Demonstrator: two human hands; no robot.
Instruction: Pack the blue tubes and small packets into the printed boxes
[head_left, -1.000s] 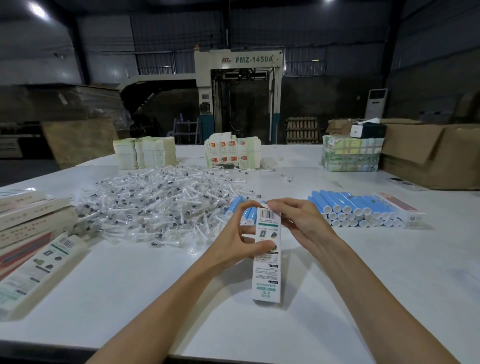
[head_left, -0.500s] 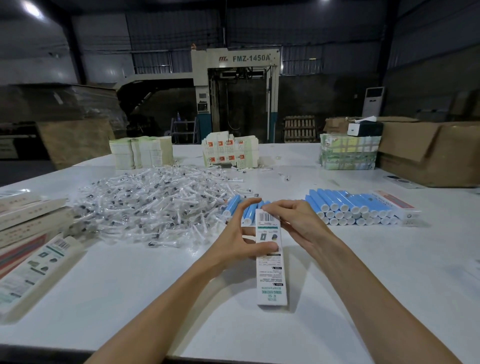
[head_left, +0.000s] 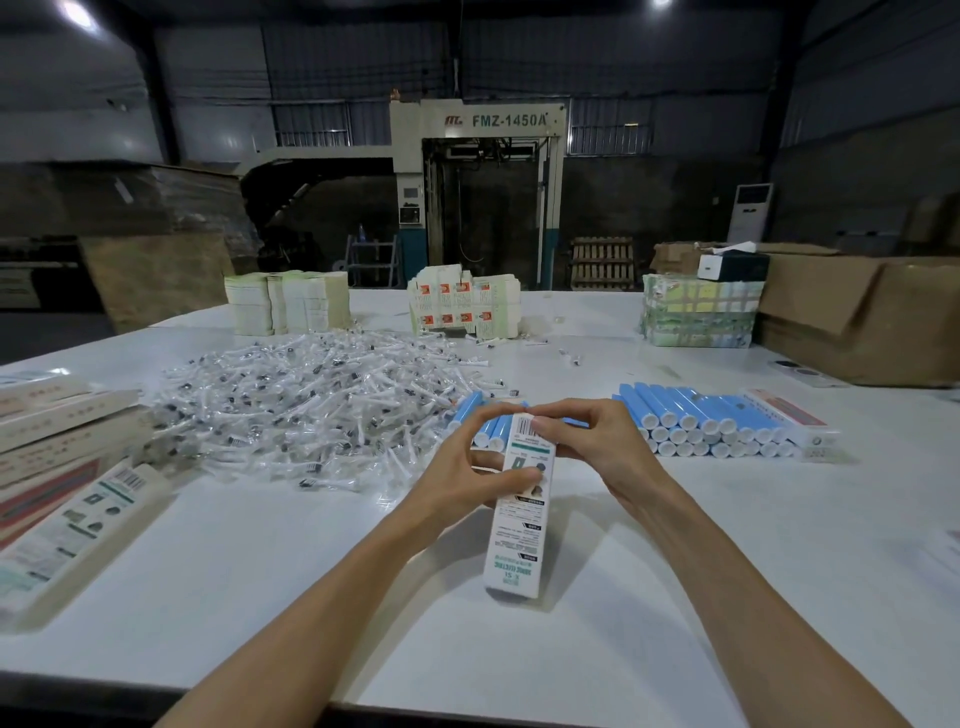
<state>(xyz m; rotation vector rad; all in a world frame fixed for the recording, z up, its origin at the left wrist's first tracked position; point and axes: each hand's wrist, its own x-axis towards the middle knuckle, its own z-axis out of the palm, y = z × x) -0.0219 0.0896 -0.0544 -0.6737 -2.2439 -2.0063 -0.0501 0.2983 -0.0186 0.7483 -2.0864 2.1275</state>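
Observation:
A long white printed box (head_left: 517, 540) stands tilted on the white table (head_left: 727, 571), its lower end on the surface. My left hand (head_left: 467, 467) grips its upper part, thumb on the printed face. My right hand (head_left: 587, 441) pinches the box's top end near the barcode. Behind the hands lie a few blue tubes (head_left: 485, 423). A larger stack of blue tubes (head_left: 701, 421) lies to the right. A big heap of small clear packets (head_left: 311, 405) covers the table to the left. Whether anything is inside the box is hidden.
Printed boxes (head_left: 67, 525) lie stacked at the left edge, and one more box (head_left: 789, 415) beside the tube stack. Bundles of flat cartons (head_left: 462, 306) and paper stacks (head_left: 285, 301) stand at the back. A wrapped bundle (head_left: 698, 312) and a brown cardboard box (head_left: 857, 317) sit back right.
The box's lower end swung slightly left between the last two frames. Both hands stay on its upper end, the right fingers working at the top flap.

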